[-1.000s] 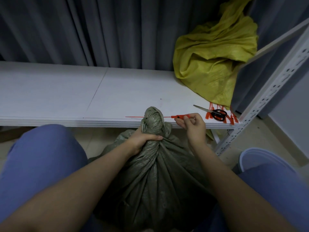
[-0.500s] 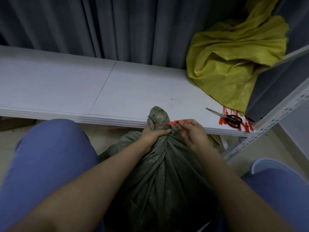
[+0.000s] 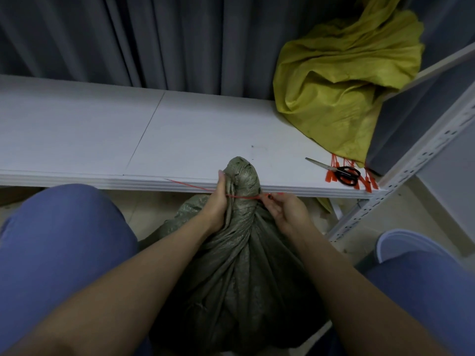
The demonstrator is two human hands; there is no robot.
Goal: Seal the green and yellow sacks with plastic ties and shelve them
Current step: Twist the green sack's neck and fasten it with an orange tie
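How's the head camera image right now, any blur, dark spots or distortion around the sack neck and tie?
Head view: the gathered neck of the green sack and the red tie read sharp and evenly lit; the sack's lower body falls into deep shadow between the arms; wide-angle distortion bows the shelf edge and splays the upright at right; no glare.

Just the one camera here, strapped to the person's head, wide-angle and tilted forward and down. It sits really close in: both forearms run up from the bottom corners and the knees fill the lower edges. Dead centre is the green sack (image 3: 239,265) between the legs, with the white shelf (image 3: 102,140) running straight across the middle and grey curtains (image 3: 154,39) up top. The yellow sack (image 3: 341,91) lands at upper right. Edges bend a bit from the lens.
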